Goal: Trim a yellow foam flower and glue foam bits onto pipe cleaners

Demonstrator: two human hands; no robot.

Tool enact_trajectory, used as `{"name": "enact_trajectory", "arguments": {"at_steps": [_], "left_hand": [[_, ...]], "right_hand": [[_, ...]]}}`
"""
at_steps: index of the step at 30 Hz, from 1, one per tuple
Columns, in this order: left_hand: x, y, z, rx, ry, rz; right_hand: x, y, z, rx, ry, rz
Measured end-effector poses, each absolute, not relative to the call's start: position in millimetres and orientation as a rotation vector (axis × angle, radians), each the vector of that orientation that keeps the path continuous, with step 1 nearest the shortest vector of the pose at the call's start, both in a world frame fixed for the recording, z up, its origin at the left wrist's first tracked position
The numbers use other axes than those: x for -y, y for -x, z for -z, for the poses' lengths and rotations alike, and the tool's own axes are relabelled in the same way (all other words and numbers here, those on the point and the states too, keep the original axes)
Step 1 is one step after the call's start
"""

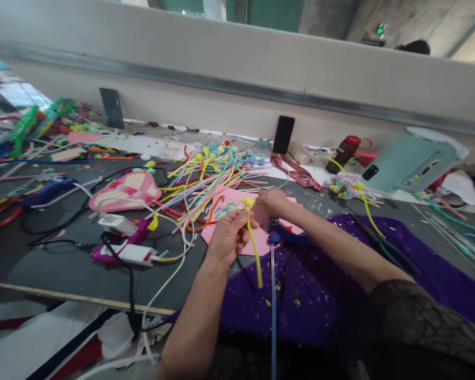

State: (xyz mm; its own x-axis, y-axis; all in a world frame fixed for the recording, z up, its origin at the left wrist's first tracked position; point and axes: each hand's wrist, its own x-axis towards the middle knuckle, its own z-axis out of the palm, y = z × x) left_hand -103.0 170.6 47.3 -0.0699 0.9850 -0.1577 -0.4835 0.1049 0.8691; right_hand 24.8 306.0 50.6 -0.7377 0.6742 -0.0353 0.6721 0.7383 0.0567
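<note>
A yellow fuzzy stem point(255, 253), which looks like a pipe cleaner, hangs from my left hand point(234, 232); its fingers are pinched around it. The stem's top end is a small yellow knotted head point(246, 202) just above those fingertips. My right hand point(274, 202) is beside that head with its fingers curled closed; what they hold, if anything, is hidden. Below my right hand lies a blue glue gun point(287, 236), with a long clear glue stick point(273, 311) running toward me. Under both hands is a pink sheet point(217, 235) with small green cut bits on it.
Colourful pipe cleaners point(211, 184) are heaped behind my left hand. A purple power strip point(142, 232) with plugs and trailing white cable point(170, 274) stands left. Purple cloth point(301, 295) covers the front edge. Pliers point(380, 240), a bottle point(344, 154) and a pale green kettle point(411, 158) are right.
</note>
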Motion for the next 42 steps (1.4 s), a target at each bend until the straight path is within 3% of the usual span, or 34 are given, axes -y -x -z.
{"name": "enact_trajectory", "arguments": {"at_steps": [8, 14, 15, 17, 18, 21, 24, 32, 42], "left_hand": [[-166, 108, -41, -0.856, -0.648, -1.308], [-166, 105, -42, -0.822, -0.609, -1.284], [-166, 104, -42, -0.824, -0.605, -1.281], [-166, 101, -41, -0.826, -0.607, -1.266], [-166, 100, -40, -0.828, -0.607, -1.256], [-168, 96, -39, -0.843, -0.581, -1.241], [-169, 94, -37, -0.855, -0.552, -1.251], [-168, 94, -37, -0.847, -0.577, -1.261], [-165, 94, -35, -0.956, -0.696, -1.236]], "right_hand": [[-319, -8, -37, -2.883, -1.120, 0.035], [-294, -36, -61, -3.105, -1.300, 0.439], [-284, -42, -64, -3.148, -1.357, 0.621], [-263, -51, -67, -2.943, -1.506, 1.919], [-253, -54, -66, -2.663, -1.504, 2.362], [-234, -54, -60, -2.106, -1.464, 2.962], [-229, -50, -52, -2.009, -1.511, 3.062], [-218, -39, -40, -2.153, -1.614, 2.958], [-226, -52, -53, -2.362, -1.432, 2.617]]}}
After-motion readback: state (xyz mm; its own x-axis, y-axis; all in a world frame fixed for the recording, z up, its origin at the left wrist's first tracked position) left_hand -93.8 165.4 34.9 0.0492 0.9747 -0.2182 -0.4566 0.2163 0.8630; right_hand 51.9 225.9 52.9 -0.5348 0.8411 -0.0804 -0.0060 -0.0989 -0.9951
